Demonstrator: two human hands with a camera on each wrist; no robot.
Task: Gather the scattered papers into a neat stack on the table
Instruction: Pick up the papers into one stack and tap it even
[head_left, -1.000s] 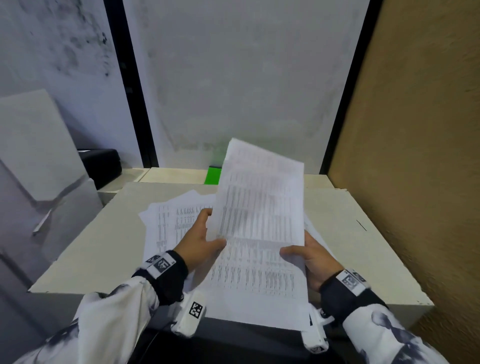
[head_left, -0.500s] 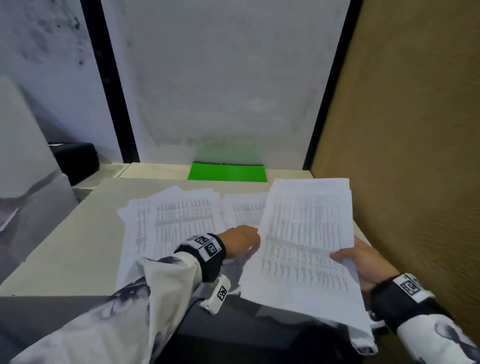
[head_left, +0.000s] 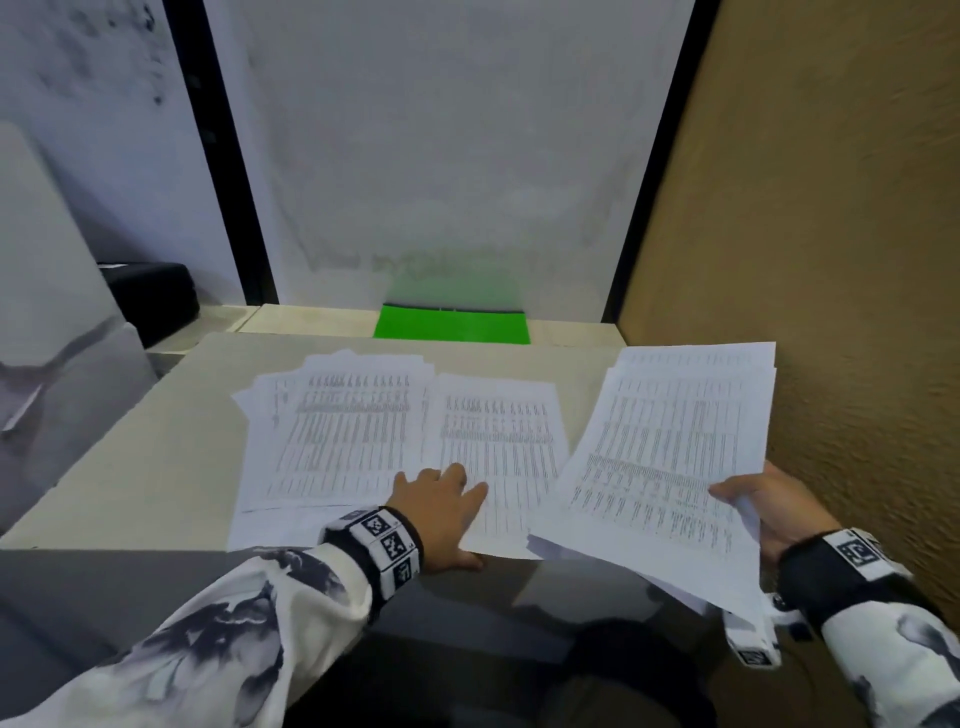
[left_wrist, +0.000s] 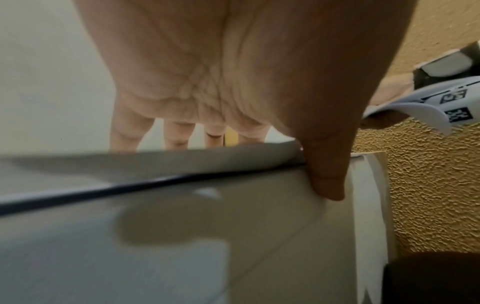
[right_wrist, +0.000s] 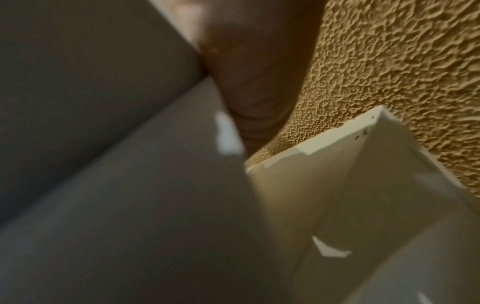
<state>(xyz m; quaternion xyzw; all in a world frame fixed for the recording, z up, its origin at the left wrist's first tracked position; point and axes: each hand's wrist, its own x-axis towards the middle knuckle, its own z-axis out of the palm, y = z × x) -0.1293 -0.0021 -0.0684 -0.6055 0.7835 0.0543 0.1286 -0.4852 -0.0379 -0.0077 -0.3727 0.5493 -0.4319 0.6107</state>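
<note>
Gripping a sheaf of printed pages (head_left: 670, 457) at its near right edge, the right hand (head_left: 769, 506) holds it lifted and tilted over the right side of the worktop (head_left: 156, 441), thumb on top and fingers curled underneath. That sheaf hangs partly past the worktop's near edge, close beside the textured tan wall (head_left: 831, 260).

Over on the other side, the left hand (head_left: 441, 512) lies on the loose papers (head_left: 343, 431) spread across the middle of the worktop. Its fingers are straight and spread on top of a sheet (head_left: 501, 447) just left of the held sheaf, and the thumb hooks down over the near edge. The left wrist view shows that thumb (left_wrist: 324, 164) pressed against the paper edge and the fingers (left_wrist: 124, 133) splayed flat beyond it. Whether the thumb is truly under the sheet, I cannot tell.

The papers on the worktop overlap unevenly, corners fanning out to the left, and their near ends reach the front edge.

Behind them, a bright green card (head_left: 452, 325) lies at the foot of the white panel (head_left: 441, 156), and a black case (head_left: 150, 296) sits off to the far left.

The right wrist view is blurred: just the thumb (right_wrist: 254, 82) against pale paper.
</note>
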